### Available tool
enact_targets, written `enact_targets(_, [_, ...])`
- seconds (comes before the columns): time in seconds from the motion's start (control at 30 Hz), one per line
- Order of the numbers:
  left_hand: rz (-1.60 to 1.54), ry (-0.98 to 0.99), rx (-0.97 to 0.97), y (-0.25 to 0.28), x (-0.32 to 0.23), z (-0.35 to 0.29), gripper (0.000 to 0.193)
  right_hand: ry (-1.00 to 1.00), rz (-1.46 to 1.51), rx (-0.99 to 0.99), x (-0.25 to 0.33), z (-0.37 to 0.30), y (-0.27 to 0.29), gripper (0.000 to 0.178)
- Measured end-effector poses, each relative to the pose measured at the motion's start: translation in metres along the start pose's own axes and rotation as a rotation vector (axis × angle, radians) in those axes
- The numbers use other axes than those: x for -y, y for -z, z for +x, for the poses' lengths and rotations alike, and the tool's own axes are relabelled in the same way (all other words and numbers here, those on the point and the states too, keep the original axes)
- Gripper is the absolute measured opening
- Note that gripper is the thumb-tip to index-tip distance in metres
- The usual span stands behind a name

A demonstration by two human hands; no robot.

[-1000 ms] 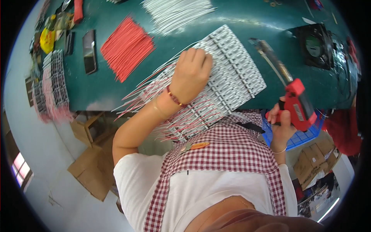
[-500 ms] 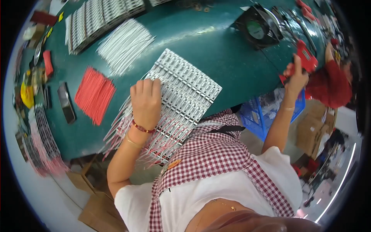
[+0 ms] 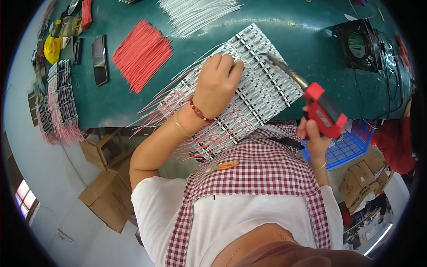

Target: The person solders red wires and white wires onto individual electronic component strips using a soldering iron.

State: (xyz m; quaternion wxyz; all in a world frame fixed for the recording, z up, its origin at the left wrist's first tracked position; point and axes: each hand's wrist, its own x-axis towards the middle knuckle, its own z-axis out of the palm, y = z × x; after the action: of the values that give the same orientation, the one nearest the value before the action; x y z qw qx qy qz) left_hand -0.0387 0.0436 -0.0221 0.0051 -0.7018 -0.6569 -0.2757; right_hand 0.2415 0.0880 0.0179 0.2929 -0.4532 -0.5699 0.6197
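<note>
A silvery panel of small rectangular modules in rows lies tilted at the table's front edge. Red and white wires trail from its nearer rows. My left hand rests on the panel with fingers curled together; its fingertips point down onto the modules, and what they pinch is hidden. In my right hand is a red soldering gun, gripped by its handle. Its long metal nose reaches left over the panel's far right part, its tip a short way from my left fingers. Whether the tip touches the panel I cannot tell.
Bundles of red wires and white wires lie on the green table. A black fan stands at the right, a dark phone at the left. Wired panels sit far left. Below right is a blue basket.
My right hand has brought the soldering gun from the far right in over the panel. My left hand stays on the panel, its fingers more pinched. The whole view has shifted.
</note>
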Motion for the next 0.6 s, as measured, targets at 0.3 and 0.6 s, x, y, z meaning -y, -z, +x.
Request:
enact_targets(0.3, [-0.015,0.005,-0.003,0.0,-0.004,-0.001,0.027,-0.081,-0.064,0.086,-0.021,-0.008,-0.001,0.025])
enact_targets(0.6, [-0.003,-0.008,0.009,0.0,-0.003,0.0,0.026,0.141,-0.324,0.188,-0.033,-0.007,0.008,0.012])
